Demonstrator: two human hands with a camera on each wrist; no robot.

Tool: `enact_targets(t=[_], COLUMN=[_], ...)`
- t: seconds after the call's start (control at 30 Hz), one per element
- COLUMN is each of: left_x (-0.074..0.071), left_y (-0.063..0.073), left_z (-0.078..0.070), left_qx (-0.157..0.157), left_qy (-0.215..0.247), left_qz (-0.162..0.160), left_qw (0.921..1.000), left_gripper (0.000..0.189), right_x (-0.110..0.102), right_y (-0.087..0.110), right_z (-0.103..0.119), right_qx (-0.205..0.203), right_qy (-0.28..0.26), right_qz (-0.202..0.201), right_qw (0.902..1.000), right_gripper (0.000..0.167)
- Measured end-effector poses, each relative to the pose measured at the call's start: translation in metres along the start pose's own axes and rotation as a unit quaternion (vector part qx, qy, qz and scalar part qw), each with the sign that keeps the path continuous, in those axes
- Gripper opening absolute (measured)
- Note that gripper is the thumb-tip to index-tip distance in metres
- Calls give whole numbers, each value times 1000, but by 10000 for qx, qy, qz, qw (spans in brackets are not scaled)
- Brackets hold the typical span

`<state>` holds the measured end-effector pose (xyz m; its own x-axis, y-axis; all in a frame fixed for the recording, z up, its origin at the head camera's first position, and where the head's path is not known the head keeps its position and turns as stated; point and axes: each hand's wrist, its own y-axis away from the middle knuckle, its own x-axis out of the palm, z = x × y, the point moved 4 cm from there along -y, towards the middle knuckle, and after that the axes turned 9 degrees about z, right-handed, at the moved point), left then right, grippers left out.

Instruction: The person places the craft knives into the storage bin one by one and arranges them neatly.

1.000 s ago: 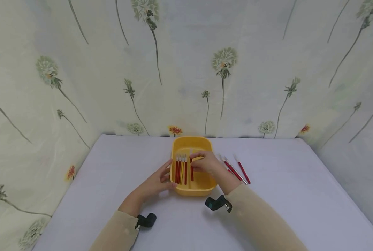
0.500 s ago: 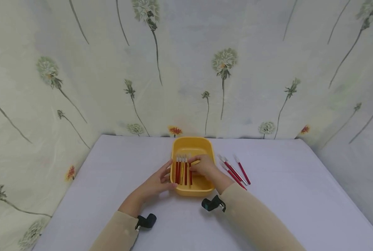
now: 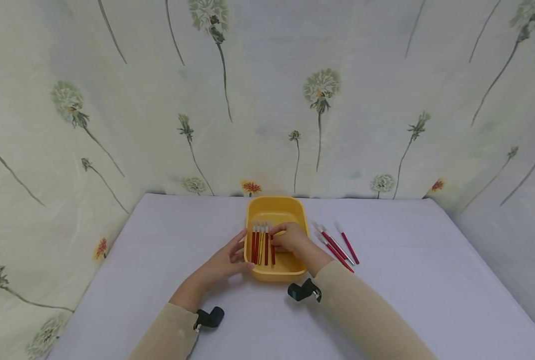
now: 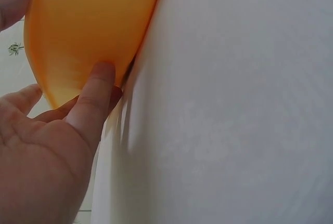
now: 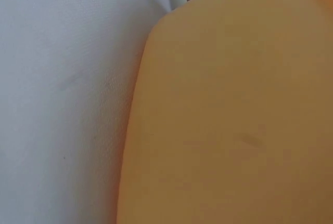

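Observation:
A yellow plastic tray (image 3: 278, 275) stands on the table. My left hand (image 3: 222, 260) holds its near left corner; in the left wrist view its fingers (image 4: 96, 94) rest against the outer wall. Several paintbrushes (image 3: 259, 247) with red and yellow handles lie side by side in the tray's left part, bristles pointing away. My right hand (image 3: 292, 237) reaches over the tray and pinches a red paintbrush (image 3: 273, 256) just right of that row, its upper part partly hidden by the fingers. The tray's wall (image 5: 223, 109) fills most of the right wrist view.
Several more paintbrushes (image 3: 335, 245), mostly red-handled, lie loose on the white table (image 3: 402, 260) right of the tray, near my right forearm. A flower-printed cloth (image 3: 267, 100) hangs behind the table and along both sides.
My right hand has moved slightly left and down with the red paintbrush, bringing it closer to the row in the tray. My left hand and the tray stay in place.

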<state>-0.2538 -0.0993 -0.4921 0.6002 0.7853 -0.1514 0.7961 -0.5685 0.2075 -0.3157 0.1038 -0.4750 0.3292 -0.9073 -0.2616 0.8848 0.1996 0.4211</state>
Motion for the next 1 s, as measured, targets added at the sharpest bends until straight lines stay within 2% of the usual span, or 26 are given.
enact_targets(t=[0.23, 0.63, 1.0], left_x=[0, 1, 1], left_y=[-1, 0, 0], left_z=[2, -2, -2], left_qx=[27, 62, 13], left_qy=[19, -29, -35], left_qz=[8, 11, -16], left_qw=[10000, 10000, 10000], left_gripper=[96, 97, 97], right_x=[1, -1, -9], right_y=[1, 0, 6], right_z=[-1, -2, 10], right_qx=[-151, -147, -432], right_qy=[28, 86, 409], right_qz=[22, -142, -336], right_qw=[9999, 9998, 9977], right_gripper=[23, 22, 15])
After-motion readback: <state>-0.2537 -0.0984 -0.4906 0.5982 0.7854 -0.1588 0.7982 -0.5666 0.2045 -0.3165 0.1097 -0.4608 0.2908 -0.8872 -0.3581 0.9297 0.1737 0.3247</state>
